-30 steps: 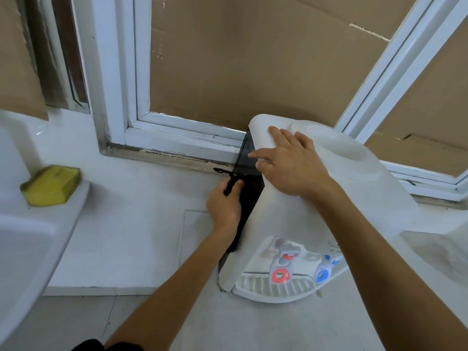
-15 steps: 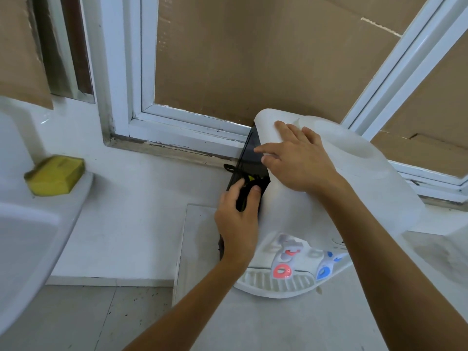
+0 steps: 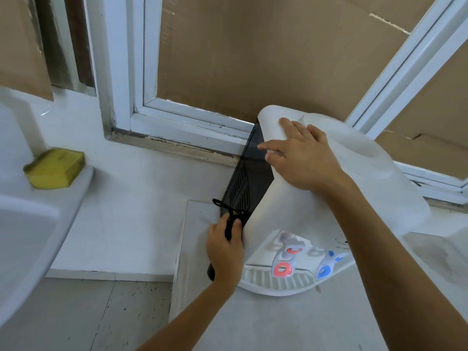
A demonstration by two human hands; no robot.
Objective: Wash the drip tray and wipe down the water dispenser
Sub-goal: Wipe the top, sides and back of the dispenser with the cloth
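Yellow sponge (image 3: 54, 168) on sink (image 3: 76, 196) rim, far left. Left hand (image 3: 225, 247) pinches black cord (image 3: 229, 224) at dispenser (image 3: 354, 188) back. Right hand (image 3: 301, 158), fingers spread flat, presses dispenser top; drip tray (image 3: 278, 281) attached in front.

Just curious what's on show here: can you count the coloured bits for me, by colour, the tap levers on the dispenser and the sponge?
Red tap lever: 1
Blue tap lever: 1
Yellow sponge: 1
Total: 3
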